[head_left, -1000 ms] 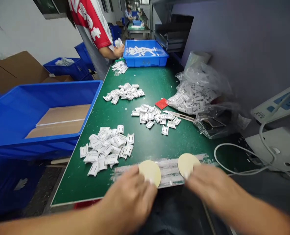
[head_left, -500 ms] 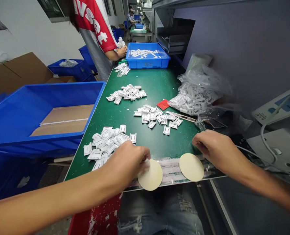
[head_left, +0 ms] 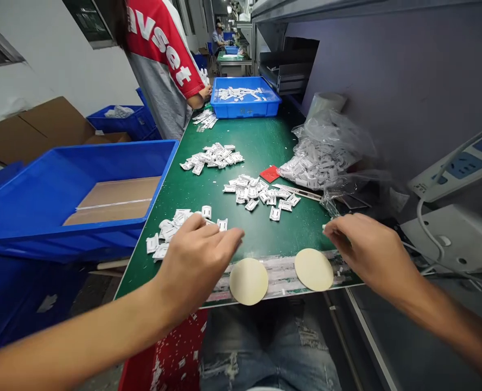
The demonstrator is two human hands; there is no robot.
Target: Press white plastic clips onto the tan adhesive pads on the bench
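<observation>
My left hand (head_left: 202,255) is above the near edge of a pile of small white plastic parts (head_left: 179,218), covering some of them. Its thumb points right and the other fingers curl under; what they hold, if anything, is hidden. My right hand (head_left: 367,244) is closed in a pinch over the table's right side, with a tiny pale bit at the fingertips, too small to name. Two round cream discs lie on the worn strip at the front edge: the left disc (head_left: 248,281) and the right disc (head_left: 314,270), which is nearer my right hand.
On the green table (head_left: 261,130) are a middle heap of white parts (head_left: 252,191), a farther heap (head_left: 214,156), a red square (head_left: 269,174) and a clear bag of parts (head_left: 326,155). A blue bin (head_left: 74,233) stands left. A co-worker (head_left: 159,60) stands by a blue tray (head_left: 247,109).
My left hand has moved left, away from the left disc and over the near pile. My right hand stays in much the same place, pinched. The view has shifted slightly.
</observation>
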